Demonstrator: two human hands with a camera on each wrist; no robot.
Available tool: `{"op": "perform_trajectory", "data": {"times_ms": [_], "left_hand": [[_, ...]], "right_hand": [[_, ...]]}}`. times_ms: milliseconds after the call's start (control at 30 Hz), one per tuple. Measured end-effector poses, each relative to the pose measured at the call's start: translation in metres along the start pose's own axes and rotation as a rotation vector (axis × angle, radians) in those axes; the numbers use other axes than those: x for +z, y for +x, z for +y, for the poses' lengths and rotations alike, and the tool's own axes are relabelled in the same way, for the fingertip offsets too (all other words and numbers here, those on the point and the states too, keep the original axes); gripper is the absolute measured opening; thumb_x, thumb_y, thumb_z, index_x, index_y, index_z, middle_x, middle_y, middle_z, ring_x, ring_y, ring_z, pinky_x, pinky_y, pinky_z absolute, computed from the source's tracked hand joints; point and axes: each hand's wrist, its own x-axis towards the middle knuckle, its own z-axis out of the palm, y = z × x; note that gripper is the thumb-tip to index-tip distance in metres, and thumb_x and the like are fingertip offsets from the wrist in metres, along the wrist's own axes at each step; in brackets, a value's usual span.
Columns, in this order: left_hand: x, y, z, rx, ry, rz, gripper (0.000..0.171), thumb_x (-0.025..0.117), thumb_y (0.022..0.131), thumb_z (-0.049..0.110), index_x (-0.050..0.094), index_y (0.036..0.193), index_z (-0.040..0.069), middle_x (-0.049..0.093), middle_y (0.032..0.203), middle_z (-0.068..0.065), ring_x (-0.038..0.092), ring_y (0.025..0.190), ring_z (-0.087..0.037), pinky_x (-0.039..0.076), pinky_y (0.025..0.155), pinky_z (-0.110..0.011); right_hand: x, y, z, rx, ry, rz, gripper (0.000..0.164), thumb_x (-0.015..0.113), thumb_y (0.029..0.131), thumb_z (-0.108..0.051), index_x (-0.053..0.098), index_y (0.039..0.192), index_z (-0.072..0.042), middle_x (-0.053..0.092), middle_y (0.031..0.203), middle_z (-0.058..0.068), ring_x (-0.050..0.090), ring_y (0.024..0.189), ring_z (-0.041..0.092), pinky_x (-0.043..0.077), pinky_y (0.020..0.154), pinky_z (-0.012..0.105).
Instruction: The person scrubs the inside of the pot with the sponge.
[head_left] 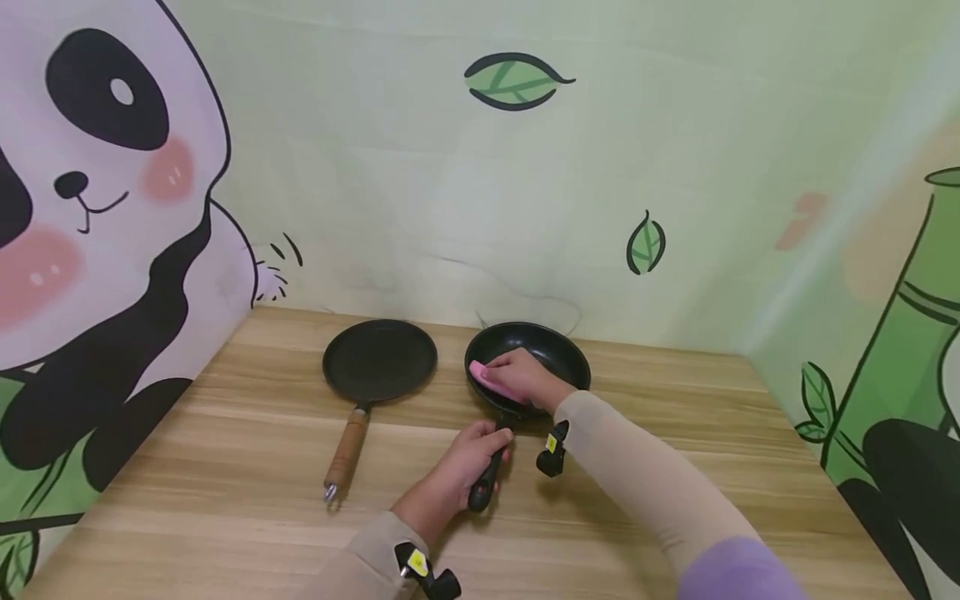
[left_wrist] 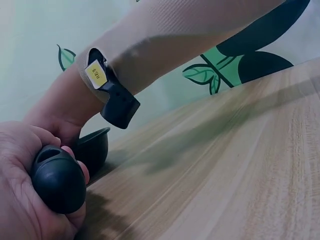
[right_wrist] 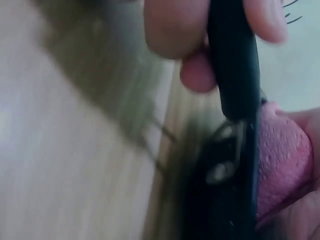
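A black frying pan (head_left: 558, 354) sits on the wooden table. My left hand (head_left: 471, 462) grips its black handle (head_left: 487, 479), and the handle's rounded end (left_wrist: 59, 180) pokes out of the fist in the left wrist view. Over the pan's bowl, my right hand (head_left: 525, 375) holds a pink sponge (head_left: 489, 379) against the inner left side. The right wrist view shows the rough-textured sponge (right_wrist: 282, 160) close up, bulging by the pan's rim. The right hand's fingers partly cover it there.
To the left lies a flat black griddle pan (head_left: 380, 360) with a wooden handle (head_left: 348, 450), apart from the frying pan. A wall (head_left: 375, 208) with panda and leaf pictures borders the table (head_left: 675, 500) at the back and sides. Each wrist carries a small black camera (head_left: 552, 450).
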Motion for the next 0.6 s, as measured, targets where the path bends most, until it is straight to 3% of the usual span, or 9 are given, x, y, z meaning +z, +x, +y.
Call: {"op": "perform_trajectory", "data": {"times_ms": [200, 300, 367, 500, 600], "left_hand": [[0.000, 0.000, 0.000, -0.009, 0.007, 0.054, 0.018, 0.058, 0.100, 0.026, 0.054, 0.094, 0.009, 0.056, 0.078, -0.001, 0.047, 0.063, -0.017, 0.039, 0.039, -0.027], [-0.001, -0.001, 0.001, -0.006, 0.019, 0.081, 0.019, 0.057, 0.101, 0.026, 0.056, 0.098, 0.007, 0.057, 0.079, -0.002, 0.047, 0.064, -0.017, 0.039, 0.039, -0.027], [-0.001, -0.002, 0.002, 0.003, 0.026, 0.088, 0.020, 0.056, 0.101, 0.026, 0.057, 0.100, 0.006, 0.057, 0.079, -0.002, 0.047, 0.064, -0.017, 0.039, 0.040, -0.027], [-0.001, -0.003, 0.003, 0.016, 0.024, 0.091, 0.021, 0.056, 0.101, 0.025, 0.057, 0.099, 0.004, 0.057, 0.079, -0.003, 0.046, 0.062, -0.016, 0.040, 0.040, -0.027], [-0.001, -0.002, 0.002, 0.012, 0.014, 0.075, 0.020, 0.056, 0.101, 0.024, 0.057, 0.098, 0.004, 0.057, 0.079, -0.003, 0.046, 0.061, -0.016, 0.040, 0.040, -0.026]], "right_hand": [[-0.035, -0.015, -0.007, -0.092, -0.283, -0.259, 0.024, 0.064, 0.095, -0.026, 0.080, 0.106, -0.012, 0.074, 0.105, -0.002, 0.061, 0.094, 0.010, 0.051, 0.090, 0.030], [-0.056, -0.025, -0.013, -0.142, -0.469, -0.379, 0.021, 0.062, 0.094, -0.024, 0.081, 0.092, -0.014, 0.071, 0.088, -0.008, 0.057, 0.079, 0.005, 0.050, 0.078, 0.025], [-0.067, -0.030, -0.017, -0.157, -0.634, -0.427, 0.029, 0.061, 0.096, -0.030, 0.078, 0.079, -0.014, 0.064, 0.074, -0.008, 0.052, 0.069, 0.007, 0.046, 0.070, 0.025], [-0.080, -0.036, -0.018, -0.175, -0.991, -0.427, 0.043, 0.063, 0.096, -0.043, 0.070, 0.069, -0.010, 0.058, 0.066, -0.004, 0.051, 0.065, 0.014, 0.050, 0.071, 0.032], [-0.085, -0.038, -0.010, -0.174, -1.151, -0.339, 0.040, 0.071, 0.092, -0.043, 0.070, 0.078, -0.006, 0.067, 0.076, 0.004, 0.061, 0.072, 0.021, 0.055, 0.081, 0.042]]}}
